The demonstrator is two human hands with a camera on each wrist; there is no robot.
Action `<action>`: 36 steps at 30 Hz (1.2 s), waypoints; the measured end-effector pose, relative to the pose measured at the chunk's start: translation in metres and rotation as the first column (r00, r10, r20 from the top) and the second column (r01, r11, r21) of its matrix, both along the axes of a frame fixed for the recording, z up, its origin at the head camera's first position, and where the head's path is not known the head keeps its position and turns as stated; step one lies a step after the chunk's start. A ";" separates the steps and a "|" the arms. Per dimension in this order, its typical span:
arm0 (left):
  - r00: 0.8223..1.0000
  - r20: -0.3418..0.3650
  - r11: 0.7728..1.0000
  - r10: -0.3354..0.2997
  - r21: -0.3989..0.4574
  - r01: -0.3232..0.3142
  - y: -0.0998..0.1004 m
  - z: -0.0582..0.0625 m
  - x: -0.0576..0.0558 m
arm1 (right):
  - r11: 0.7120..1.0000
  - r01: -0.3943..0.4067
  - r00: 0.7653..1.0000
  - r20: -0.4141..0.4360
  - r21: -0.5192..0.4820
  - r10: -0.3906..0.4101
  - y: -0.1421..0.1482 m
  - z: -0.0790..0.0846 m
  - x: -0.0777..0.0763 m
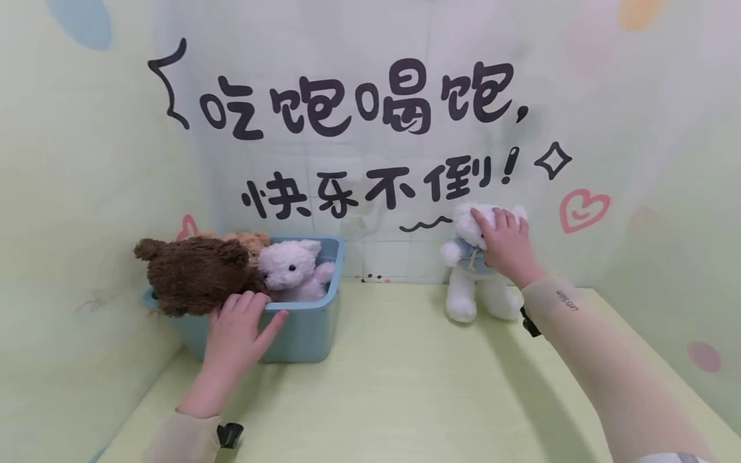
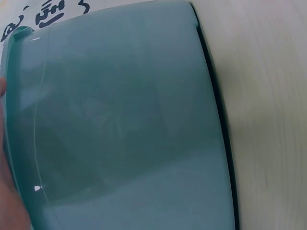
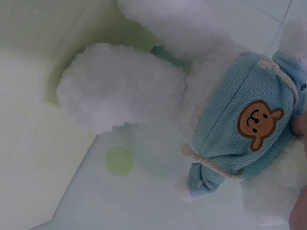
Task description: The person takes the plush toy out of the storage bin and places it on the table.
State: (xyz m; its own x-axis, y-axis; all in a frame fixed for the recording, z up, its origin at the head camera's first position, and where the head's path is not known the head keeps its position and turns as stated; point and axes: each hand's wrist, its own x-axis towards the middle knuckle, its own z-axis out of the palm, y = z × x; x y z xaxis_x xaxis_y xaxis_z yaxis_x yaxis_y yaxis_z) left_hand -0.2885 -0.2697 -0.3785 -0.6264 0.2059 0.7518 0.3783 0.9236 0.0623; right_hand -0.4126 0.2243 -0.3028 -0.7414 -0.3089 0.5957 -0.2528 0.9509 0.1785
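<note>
"Since both hands are engaged at separate points, how is each to be recorded?"

"The white bear (image 1: 471, 262) is grasped at the head by the right hand (image 1: 511, 247); a digit is also seen against the blue shirt (image 3: 230, 120) in the right wrist view. The left hand (image 1: 236, 329) is laid at the front rim (image 1: 311, 304) of the bin (image 1: 301, 335); whether the rim is gripped or merely touched cannot be told."

"Where is the white bear, and why is it so held?"

"It is held upright at the rear of the worktop (image 1: 399, 366), before the back wall (image 1: 370, 32). By the high hold, toppling is judged to be prevented; whether weight is borne by the feet cannot be confirmed."

"And the bin?"

"A brown bear (image 1: 193, 271), a tan toy (image 1: 250, 240) and a white toy (image 1: 283, 263) are contained in it. The brown bear is lapped over the front rim, apparently for want of depth. Steadying is presumed to be provided by the left hand."

"What of edges and room?"

"The bin is closely flanked by the left wall (image 1: 75, 257), so movement that way is judged restricted. A broad stretch of worktop is found between bin and white bear, and more before them; sideways passage appears unhindered. Snagging is considered likeliest at the rim."
</note>
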 end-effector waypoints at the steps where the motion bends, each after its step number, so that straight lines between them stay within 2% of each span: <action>1: 1.000 0.005 1.000 0.001 0.000 -0.001 -0.001 0.000 0.000 | 1.000 -0.002 1.000 -0.007 0.004 0.002 -0.001 -0.002 0.000; 6: 1.000 -0.001 1.000 -0.006 -0.004 0.006 -0.001 -0.001 -0.002 | 1.000 0.006 1.000 -0.026 0.022 -0.006 0.003 -0.016 -0.001; 11: 0.998 -0.055 1.000 -0.016 -0.015 0.015 -0.005 0.004 0.000 | 1.000 0.024 0.999 -0.047 -0.007 -0.024 0.001 -0.034 -0.006; 16: 0.996 -0.086 1.000 -0.025 -0.009 0.025 -0.003 0.004 0.004 | 0.998 0.047 0.998 0.030 -0.047 -0.046 0.004 -0.063 -0.005; 19: 0.996 -0.091 1.000 -0.021 -0.004 0.020 -0.002 0.002 0.005 | 0.996 0.041 0.997 0.070 -0.085 -0.035 0.002 -0.074 -0.006; 24: 0.996 -0.082 1.000 -0.030 0.001 0.030 -0.002 0.000 0.006 | 0.991 0.062 0.994 0.093 -0.116 -0.051 0.001 -0.075 -0.003; 29: 0.994 -0.095 0.999 -0.047 0.001 0.047 -0.004 -0.002 0.005 | 0.989 0.080 0.993 0.099 -0.125 -0.068 -0.001 -0.066 0.006; 36: 0.994 -0.090 0.998 -0.058 0.011 0.059 -0.012 0.000 0.009 | 0.990 0.092 0.991 0.108 -0.111 -0.080 -0.010 -0.058 0.017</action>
